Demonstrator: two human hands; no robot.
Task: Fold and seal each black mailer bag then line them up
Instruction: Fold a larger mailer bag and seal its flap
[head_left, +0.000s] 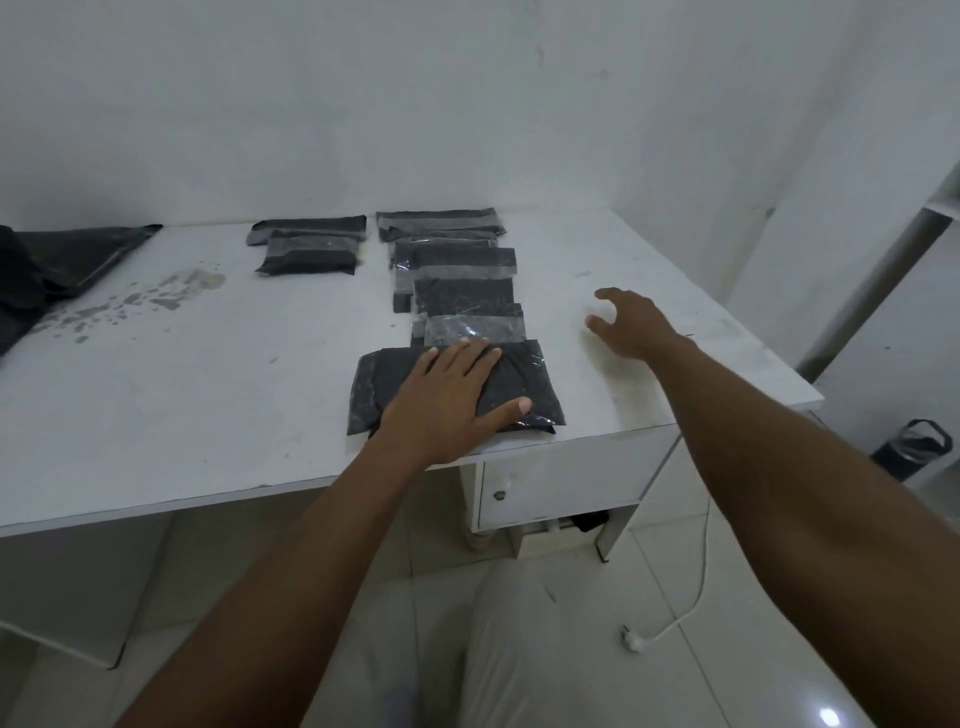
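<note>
**Trainee:** Where is the bag being worked on?

**Instructor:** The bag (537, 371) lies at the near edge of the bench (182, 395), directly under the left hand (452, 395). Its long axis runs left to right, parallel to that edge.

**Trainee:** State of the hands?

**Instructor:** The left hand is flat, palm down, with straight fingers pressing the bag and the thumb spread along its near side. It grips nothing. The right hand (631, 325) hovers above bare bench to the right of the bag, apart from it. Its fingers are spread and loosely bent, and it holds nothing.

**Trainee:** How does the bag sit relative to the row?

**Instructor:** It is the nearest item of the row (457, 270), which runs away toward the wall. Its far edge meets the bag behind. It appears to sit slightly left of the others, so any correction would be a slide to the right. A shorter row (311, 247) of two bags lies to the left, near the wall.

**Trainee:** Which hand takes the next bag?

**Instructor:** Probably the left. The dark pile (67, 260) at the far left end is on that side, well apart from the right hand.

**Trainee:** Surface and room?

**Instructor:** The bench is white, with a patch of stains (156, 296) and a drawer (566, 488) beneath. The walls are white and the floor is tiled. A loose plug (635, 644) lies on the floor.
</note>
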